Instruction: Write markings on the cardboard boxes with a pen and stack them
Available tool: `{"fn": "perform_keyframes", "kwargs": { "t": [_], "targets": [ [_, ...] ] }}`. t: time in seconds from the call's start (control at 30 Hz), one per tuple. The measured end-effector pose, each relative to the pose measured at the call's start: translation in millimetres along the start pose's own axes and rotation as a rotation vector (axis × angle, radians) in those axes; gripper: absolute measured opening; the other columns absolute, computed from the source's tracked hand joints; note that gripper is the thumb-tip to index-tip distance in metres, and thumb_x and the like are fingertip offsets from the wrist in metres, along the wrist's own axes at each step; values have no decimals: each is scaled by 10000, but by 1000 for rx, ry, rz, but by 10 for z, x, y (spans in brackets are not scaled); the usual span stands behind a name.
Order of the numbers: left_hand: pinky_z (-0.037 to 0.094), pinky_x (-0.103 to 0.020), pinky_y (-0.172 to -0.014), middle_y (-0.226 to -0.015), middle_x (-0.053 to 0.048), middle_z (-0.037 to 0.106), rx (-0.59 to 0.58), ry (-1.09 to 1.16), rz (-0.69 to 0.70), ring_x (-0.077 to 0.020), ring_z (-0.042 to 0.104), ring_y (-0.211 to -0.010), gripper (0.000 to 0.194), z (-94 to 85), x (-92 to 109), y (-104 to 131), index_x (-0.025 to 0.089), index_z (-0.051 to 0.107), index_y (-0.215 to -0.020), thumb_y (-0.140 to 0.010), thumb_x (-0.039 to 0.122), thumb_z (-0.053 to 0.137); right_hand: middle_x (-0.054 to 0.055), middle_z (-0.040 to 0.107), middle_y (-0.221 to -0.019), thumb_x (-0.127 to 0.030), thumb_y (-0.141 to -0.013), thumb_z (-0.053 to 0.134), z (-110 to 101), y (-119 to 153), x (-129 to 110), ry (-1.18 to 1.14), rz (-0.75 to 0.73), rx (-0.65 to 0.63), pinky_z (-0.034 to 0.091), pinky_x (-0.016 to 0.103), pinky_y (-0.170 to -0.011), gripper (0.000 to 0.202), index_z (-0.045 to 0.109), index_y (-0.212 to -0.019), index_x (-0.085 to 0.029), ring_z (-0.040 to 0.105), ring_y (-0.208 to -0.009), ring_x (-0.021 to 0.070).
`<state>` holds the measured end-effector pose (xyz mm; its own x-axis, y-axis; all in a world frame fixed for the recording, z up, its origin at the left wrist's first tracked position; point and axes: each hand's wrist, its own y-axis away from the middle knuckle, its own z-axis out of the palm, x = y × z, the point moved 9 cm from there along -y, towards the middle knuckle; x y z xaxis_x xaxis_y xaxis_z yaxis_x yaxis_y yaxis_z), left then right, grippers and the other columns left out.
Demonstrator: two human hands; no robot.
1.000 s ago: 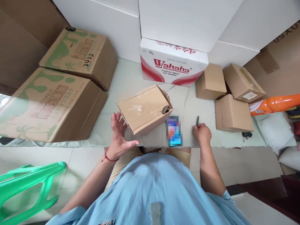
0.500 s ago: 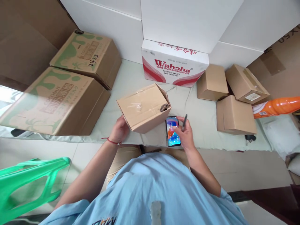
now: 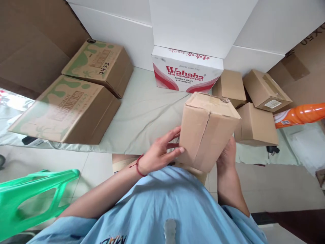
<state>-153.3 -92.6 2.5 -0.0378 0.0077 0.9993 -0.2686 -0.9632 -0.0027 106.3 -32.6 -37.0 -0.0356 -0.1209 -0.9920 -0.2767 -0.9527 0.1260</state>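
Note:
A brown cardboard box (image 3: 203,135) stands tilted between my hands in front of me, one seamed face turned toward me and its top edge scuffed and torn at one spot. My left hand (image 3: 164,150) holds the box's left side, thumb on the near face and fingers against the edge. On the lower right side my right hand (image 3: 227,154) grips it, its fingers partly hidden behind the cardboard. The phone and the pen are out of sight.
Behind stands a white and red Wahaha carton (image 3: 186,73). Two green-printed cartons (image 3: 83,115) sit at the left. Small brown boxes (image 3: 257,125), an orange bottle (image 3: 299,113) and keys (image 3: 273,150) lie at the right. A green stool (image 3: 38,200) is on the floor.
The box has moved right and been turned so a seamed face is toward me. My right hand has left the phone and taken the box's right side; my left hand has shifted right with it.

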Motion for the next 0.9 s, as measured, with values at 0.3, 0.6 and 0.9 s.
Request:
{"fn": "perform_keyframes", "kwargs": {
  "t": [0.3,0.6,0.9],
  "targets": [
    [635,-412,-942,-1035,-120,794,44,-126,-87,-243,769,-955,452,989,-864,-1473,125,652,-1399,-961,229,693,177,758,-1146,-707,-792,762,-1478,-272,-443,710,-272,494,543,516,-994,693,694,-1209,-157,716,-1072,333],
    [579,-362,-899,-1093,-83,731,136,-382,64,-223,703,-924,122,349,-456,-1119,215,763,-972,-871,279,742,120,700,-1080,-599,-918,672,-1087,-153,-511,856,-508,445,523,398,-845,466,634,-1138,-191,598,-782,206],
    [405,-291,-602,-585,27,640,969,-737,-338,-193,574,-593,302,-1701,-602,1184,243,734,-787,-877,525,675,-1,626,-750,-580,-944,647,-706,-34,-228,783,-462,268,465,308,-682,361,638,-893,-223,508,-616,155]
  ]
}}
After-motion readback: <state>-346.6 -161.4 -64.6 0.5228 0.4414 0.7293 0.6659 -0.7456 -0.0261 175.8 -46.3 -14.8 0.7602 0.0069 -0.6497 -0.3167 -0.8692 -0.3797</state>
